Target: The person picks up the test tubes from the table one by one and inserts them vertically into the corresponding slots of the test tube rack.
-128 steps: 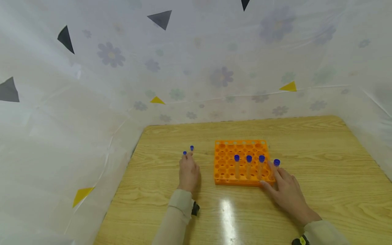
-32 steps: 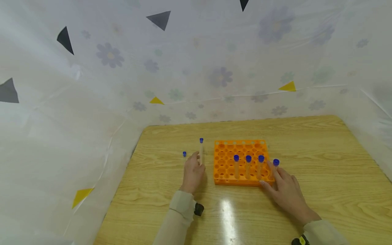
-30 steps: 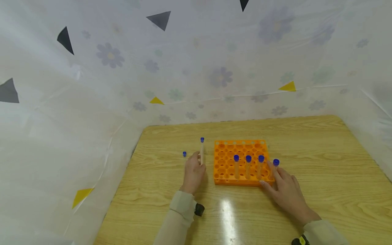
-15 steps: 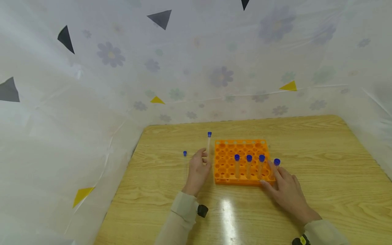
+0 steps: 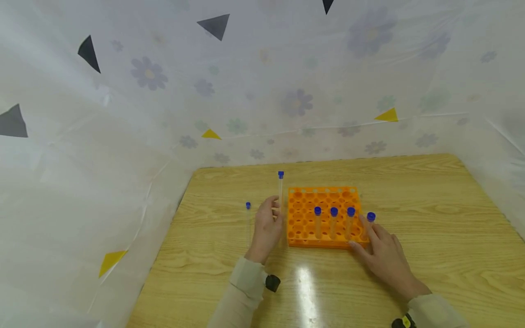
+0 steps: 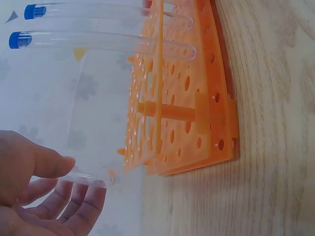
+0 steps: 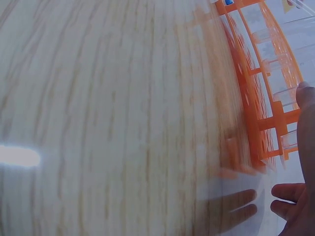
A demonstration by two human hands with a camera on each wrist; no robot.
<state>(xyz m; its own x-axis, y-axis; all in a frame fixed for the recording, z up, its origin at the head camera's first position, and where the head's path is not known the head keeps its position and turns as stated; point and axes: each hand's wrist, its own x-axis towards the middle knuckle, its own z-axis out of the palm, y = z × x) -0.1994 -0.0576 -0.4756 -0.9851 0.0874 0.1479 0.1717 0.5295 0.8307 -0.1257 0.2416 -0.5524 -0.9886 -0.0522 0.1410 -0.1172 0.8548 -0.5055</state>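
My left hand (image 5: 267, 230) pinches a clear test tube (image 5: 280, 187) with a blue cap, raised just left of the orange test tube rack (image 5: 316, 244). In the left wrist view, the tube's rounded end (image 6: 96, 181) shows between thumb and fingers, apart from the rack. My right hand (image 5: 385, 257) grips the rack's near right corner with thumb and index finger. Several blue-capped test tubes (image 5: 334, 212) stand in the rack's front row, the rightmost partly hidden behind the right hand's fingers. Another capped test tube (image 5: 248, 206) lies on the table left of the left hand.
The wood-grain table (image 5: 443, 218) is bordered by whitish, flower-patterned sheeting (image 5: 262, 91) at the back and sides. Many holes are unfilled in the rack's rear and left part. A bright reflection lies on the tabletop in front of the rack.
My left hand has picked up a test tube from the table, carried it rightward to the rack's left side and raised it more upright. The right hand has stayed at the rack's corner.
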